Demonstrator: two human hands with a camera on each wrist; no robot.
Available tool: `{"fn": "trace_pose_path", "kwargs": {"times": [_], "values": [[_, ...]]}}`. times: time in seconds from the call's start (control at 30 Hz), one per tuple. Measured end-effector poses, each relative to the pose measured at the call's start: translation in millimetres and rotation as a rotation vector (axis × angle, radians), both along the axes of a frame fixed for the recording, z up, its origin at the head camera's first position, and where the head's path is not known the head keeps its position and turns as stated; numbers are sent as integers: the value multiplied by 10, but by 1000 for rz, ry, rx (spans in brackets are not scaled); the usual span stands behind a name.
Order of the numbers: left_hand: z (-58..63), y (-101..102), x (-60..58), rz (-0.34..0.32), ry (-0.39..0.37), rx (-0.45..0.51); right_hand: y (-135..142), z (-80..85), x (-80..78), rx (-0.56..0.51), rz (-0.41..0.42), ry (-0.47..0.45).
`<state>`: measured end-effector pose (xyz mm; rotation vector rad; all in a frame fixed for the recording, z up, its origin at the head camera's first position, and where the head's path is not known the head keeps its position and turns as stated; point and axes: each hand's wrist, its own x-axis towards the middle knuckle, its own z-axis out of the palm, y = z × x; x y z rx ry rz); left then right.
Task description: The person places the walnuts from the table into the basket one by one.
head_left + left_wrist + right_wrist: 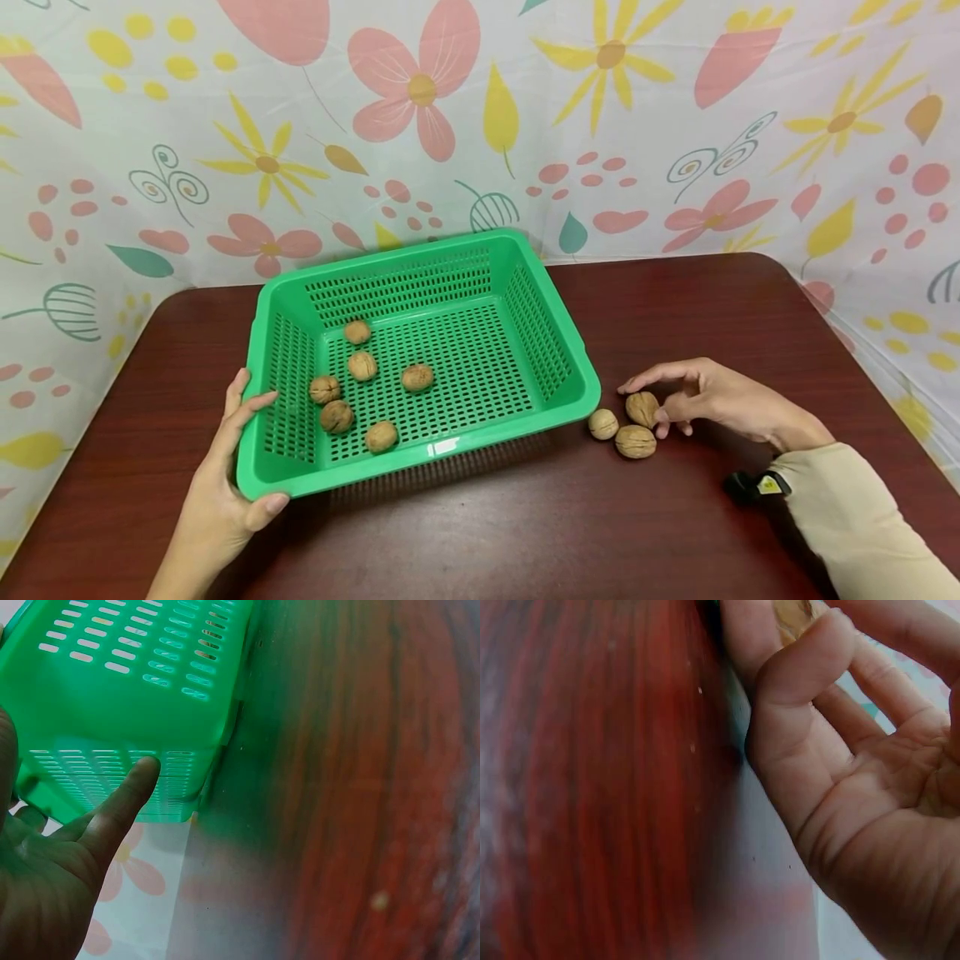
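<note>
My left hand (pixel 217 475) grips the left front corner of a green plastic basket (pixel 420 468), fingers over its left rim and thumb at the front. In the left wrist view, the thumb of the left hand (pixel 82 855) lies against the slotted wall. Several walnuts (pixel 417 377) lie in the left part of the basket. Right of the basket, my right hand (pixel 720 404) pinches a walnut (pixel 641 408) between thumb and fingers at the tabletop. Two more walnuts, a paler one (pixel 603 424) and a brown one (pixel 636 442), lie beside it. In the right wrist view only part of the pinched walnut (pixel 791 619) shows.
The dark red-brown wooden table (pixel 480 542) has rounded far corners. A white cloth with printed flowers (pixel 465 192) hangs behind it, close to the basket's far rim. A black strap device (pixel 753 486) sits at the right wrist, by a beige sleeve (pixel 855 508).
</note>
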<state>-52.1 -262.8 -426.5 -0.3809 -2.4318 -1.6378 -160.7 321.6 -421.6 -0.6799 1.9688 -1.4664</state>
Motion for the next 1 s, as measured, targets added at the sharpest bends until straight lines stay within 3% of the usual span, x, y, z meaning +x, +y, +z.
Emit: {"fn": "trace_pose_path", "kwargs": {"times": [0.27,0.57,0.73,1.0], "values": [[-4,-2,-7,4,11,3,-27,12,28,46,-37,-30],[-9,-6,-5,0,7,4,-43,56,25,65,-120,1],[-11,-9,-13,-2,8,6,-119,215,-13,72,-162,31],[-26,-15,-18,1,16,2,-360,619,-112,16,-169,80]]}}
